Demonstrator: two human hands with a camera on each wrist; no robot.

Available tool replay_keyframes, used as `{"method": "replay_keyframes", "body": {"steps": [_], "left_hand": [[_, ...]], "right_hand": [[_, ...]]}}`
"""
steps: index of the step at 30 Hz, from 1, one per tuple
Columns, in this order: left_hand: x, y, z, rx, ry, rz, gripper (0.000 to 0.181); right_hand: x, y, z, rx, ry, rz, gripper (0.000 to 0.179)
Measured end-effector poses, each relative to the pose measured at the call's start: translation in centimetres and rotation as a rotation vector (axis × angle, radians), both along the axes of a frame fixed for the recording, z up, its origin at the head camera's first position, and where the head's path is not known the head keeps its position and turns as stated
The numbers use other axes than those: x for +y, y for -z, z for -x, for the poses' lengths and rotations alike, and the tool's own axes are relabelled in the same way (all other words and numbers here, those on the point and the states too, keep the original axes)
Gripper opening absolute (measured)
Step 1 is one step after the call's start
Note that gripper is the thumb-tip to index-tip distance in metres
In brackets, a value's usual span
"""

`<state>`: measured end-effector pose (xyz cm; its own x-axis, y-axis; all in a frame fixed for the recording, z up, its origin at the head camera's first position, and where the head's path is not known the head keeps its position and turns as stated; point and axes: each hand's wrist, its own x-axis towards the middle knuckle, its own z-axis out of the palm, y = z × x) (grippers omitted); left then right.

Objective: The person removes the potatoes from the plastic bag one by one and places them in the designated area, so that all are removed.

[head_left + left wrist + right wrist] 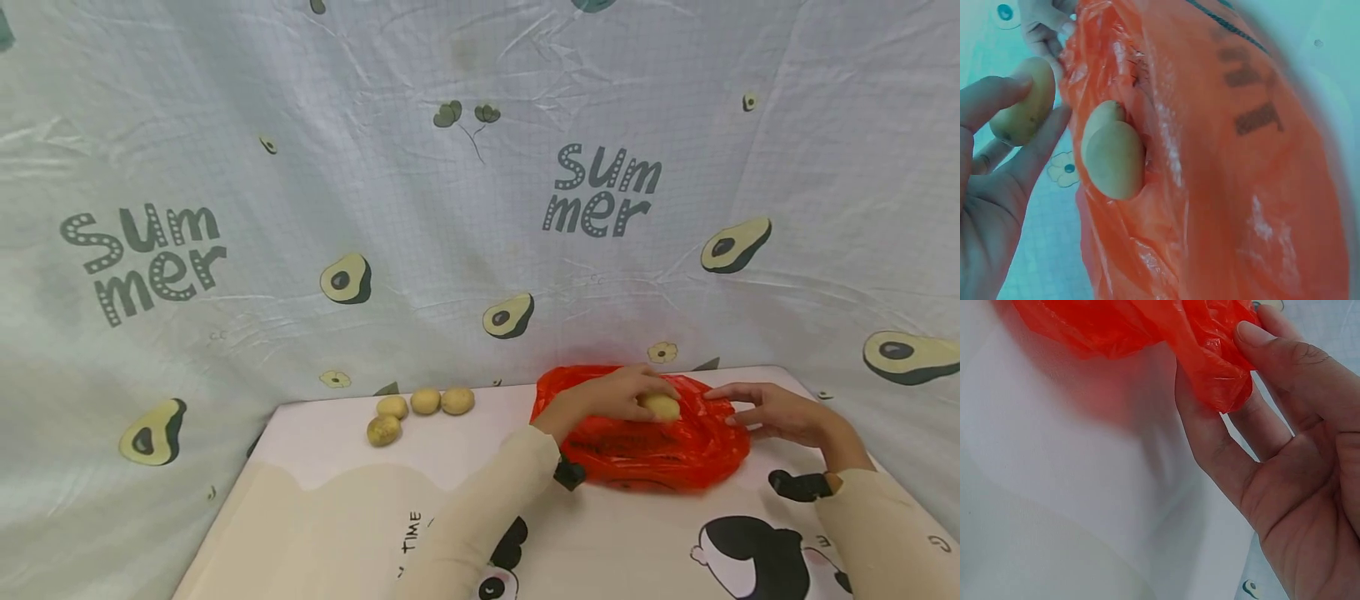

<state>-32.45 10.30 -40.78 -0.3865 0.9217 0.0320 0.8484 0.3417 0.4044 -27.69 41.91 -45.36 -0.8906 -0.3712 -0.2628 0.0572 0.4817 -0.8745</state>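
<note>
Cream sleeves (487, 500), yellowish potato (662, 407), glossy red bag (652, 458)

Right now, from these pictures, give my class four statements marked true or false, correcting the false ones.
1. The left hand holds an oval, yellow-skinned potato. True.
2. The right hand holds a potato too. False: the right hand pinches the crinkled red plastic bag.
3. Two more potatoes show at the bag's opening. True.
4. Only three potatoes lie left of the bag. False: four loose potatoes lie there.
</note>
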Motion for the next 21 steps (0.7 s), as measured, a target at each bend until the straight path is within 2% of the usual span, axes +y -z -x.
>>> {"method": "replay_keyframes", "body": {"steps": [7, 16, 21], "left_hand": [[-1.3, -0.4, -0.3, -0.091, -0.055, -0.091, 0.043], [-2.7, -0.9, -1.6, -0.130, -0.139, -0.094, 0.053], [-3.6, -0.8, -2.3, -0.114, -0.158, -0.115, 0.053]], "right_hand": [[-0.2, -0.1, 0.0, -0.001, 0.000, -0.009, 0.064], [-0.1, -0.2, -0.4, -0.008, 0.003, -0.016, 0.059], [-0.1, 0.1, -0.5, 0.006, -0.009, 0.016, 0.059]]}}
